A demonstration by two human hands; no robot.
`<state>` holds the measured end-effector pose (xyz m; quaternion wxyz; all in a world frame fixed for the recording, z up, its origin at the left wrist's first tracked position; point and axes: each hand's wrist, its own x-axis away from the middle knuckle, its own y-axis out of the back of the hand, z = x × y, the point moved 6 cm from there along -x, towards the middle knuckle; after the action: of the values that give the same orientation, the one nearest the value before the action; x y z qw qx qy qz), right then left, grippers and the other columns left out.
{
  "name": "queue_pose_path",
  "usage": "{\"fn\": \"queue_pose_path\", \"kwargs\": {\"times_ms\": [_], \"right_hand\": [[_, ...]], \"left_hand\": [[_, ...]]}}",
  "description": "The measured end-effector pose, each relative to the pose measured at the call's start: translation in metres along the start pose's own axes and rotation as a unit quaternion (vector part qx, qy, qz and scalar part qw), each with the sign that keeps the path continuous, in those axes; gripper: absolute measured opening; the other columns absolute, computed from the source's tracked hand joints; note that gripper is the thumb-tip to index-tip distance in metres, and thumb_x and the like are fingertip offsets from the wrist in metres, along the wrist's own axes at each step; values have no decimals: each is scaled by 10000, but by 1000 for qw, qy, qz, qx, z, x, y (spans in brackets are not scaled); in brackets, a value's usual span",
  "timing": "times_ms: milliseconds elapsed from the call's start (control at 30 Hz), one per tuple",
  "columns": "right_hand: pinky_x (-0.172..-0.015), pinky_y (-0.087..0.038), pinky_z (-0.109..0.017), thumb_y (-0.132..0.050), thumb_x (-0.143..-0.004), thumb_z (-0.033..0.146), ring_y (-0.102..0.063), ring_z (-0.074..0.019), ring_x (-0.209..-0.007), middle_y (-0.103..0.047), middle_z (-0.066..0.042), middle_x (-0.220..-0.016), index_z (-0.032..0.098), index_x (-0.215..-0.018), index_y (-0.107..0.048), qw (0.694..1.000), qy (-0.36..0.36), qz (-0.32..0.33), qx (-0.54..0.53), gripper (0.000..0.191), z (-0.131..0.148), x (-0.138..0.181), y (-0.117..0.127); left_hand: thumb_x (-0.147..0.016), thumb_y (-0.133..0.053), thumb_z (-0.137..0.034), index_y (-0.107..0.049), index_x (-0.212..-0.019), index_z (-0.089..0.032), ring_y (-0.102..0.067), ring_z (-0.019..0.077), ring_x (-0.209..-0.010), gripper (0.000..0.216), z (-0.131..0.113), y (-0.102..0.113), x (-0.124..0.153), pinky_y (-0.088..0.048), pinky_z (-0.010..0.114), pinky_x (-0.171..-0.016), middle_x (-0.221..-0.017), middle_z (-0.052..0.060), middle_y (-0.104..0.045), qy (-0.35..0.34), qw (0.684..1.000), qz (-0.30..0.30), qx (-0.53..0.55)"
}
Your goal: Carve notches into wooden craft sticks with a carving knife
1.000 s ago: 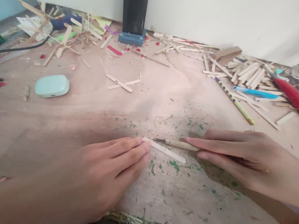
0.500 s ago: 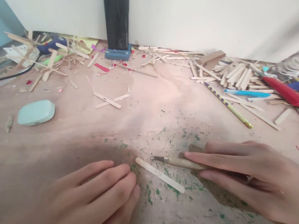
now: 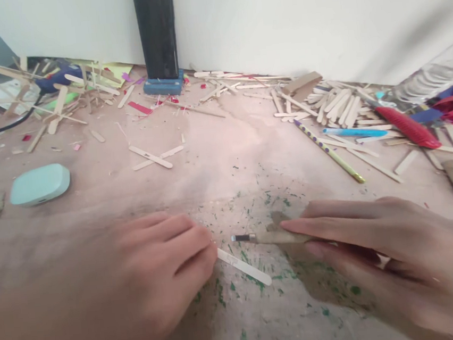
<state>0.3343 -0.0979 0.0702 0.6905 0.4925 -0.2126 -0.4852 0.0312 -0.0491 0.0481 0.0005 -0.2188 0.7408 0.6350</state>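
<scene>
The fingers of my left hand (image 3: pixel 170 255) are curled and closed on the upper-left end of a pale craft stick (image 3: pixel 246 267), hiding that end. Faint marks show on the stick's face beside the fingertips. My right hand (image 3: pixel 374 252) grips the wooden handle of a small carving tool (image 3: pixel 276 236) between thumb and fingers. Its dark metal shank and bright tip point left, just above the stick and apart from it. Small green shavings (image 3: pixel 244 336) are scattered on the tabletop (image 3: pixel 211 182) around both.
Loose craft sticks (image 3: pixel 340 105) pile at back right, with a patterned pencil (image 3: pixel 331 152), a blue pen (image 3: pixel 355 132) and a red-handled tool (image 3: pixel 409 127). A mint case (image 3: pixel 39 184) lies left. Crossed sticks (image 3: pixel 151 157) lie mid-table. Behind stand a black post (image 3: pixel 157 32) and a blue glue gun (image 3: pixel 57 79).
My left hand has moved right and curled its fingers over the stick's end, which was uncovered before. The stick has shifted slightly. The camera view has swung a little to the right.
</scene>
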Motion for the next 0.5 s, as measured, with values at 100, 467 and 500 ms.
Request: {"fn": "queue_pose_path", "kwargs": {"times_ms": [100,467,500], "right_hand": [[-871,-822,-398,-984,-1116,518,-960,-366,-1072,-979,-116,-1195,385,-1559,-981,1000,-7,-10,-6,463,5,11,-1],[-732,-723,-276,-759,-1287,274,-947,-220,-872,-1000,-82,-1145,296,-1471,-986,997,57,19,-48,294,22,-33,8],[-722,-717,-258,-722,-1308,259,-956,-206,-875,-1004,-72,-1151,287,-1439,-985,997,63,19,-49,296,21,-35,9]], "left_hand": [[-1227,-426,7,-864,-1095,-223,-848,260,-931,513,6,8,-11,-687,421,-817,-1167,66,-932,-23,1000,1,-15],[-1381,-476,-255,-897,-1201,-247,-885,223,-981,458,23,0,-9,-676,420,-854,-1173,24,-917,48,994,-35,95],[-1392,-462,-267,-890,-1130,-248,-876,217,-974,501,23,0,-10,-668,413,-856,-1159,21,-915,48,994,-32,94]]}}
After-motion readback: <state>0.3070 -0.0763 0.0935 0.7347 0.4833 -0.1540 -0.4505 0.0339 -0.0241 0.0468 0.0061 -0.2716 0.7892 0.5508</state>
